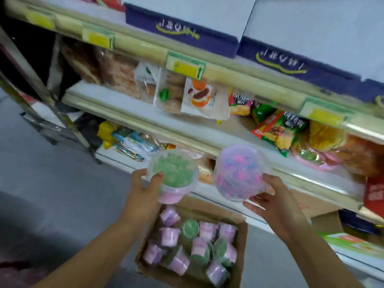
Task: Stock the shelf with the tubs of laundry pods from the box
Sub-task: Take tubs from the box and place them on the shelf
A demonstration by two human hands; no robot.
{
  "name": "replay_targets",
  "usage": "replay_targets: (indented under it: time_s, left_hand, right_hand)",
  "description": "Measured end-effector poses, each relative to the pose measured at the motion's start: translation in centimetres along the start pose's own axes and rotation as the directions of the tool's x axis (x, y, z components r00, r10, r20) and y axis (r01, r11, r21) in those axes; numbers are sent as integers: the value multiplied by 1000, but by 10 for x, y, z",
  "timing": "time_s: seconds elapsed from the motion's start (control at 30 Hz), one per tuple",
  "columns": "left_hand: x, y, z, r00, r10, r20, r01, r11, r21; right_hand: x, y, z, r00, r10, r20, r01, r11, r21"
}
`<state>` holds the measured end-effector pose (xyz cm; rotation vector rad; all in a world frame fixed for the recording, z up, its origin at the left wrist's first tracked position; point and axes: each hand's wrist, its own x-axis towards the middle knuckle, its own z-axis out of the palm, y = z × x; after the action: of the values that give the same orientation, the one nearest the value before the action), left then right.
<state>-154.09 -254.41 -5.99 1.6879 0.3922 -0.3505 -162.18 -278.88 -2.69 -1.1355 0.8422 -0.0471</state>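
My left hand [145, 186] grips a clear tub of green pods [174, 173] with a pink label, held above the box. My right hand [270, 202] grips a second clear tub of pink and blue pods [239, 173], tilted toward me, near the shelf's front edge. Below both hands an open cardboard box [242, 246] sits on the floor with several more tubs of laundry pods [193, 244] lying in it. The white middle shelf [187, 129] runs across the view just behind the two held tubs.
Bread and snack bags [197, 96] crowd the middle shelf, with chip bags [278, 129] to the right. Blue and white boxes [182, 28] stand on the top shelf. Small packets [133, 142] lie on the lower shelf. Grey floor [52, 183] spreads to the left.
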Motion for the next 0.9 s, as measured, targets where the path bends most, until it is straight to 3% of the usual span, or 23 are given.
replay_targets:
  time_s: [0.43, 0.9]
  left_hand:
    - [-83, 252, -53, 956, 280, 82, -277, 960, -47]
    - [-130, 370, -42, 909, 413, 61, -400, 903, -157]
  right_hand:
    - [-153, -213, 55, 956, -292, 43, 290, 956, 29]
    - [-194, -329, 61, 874, -459, 159, 453, 888, 77]
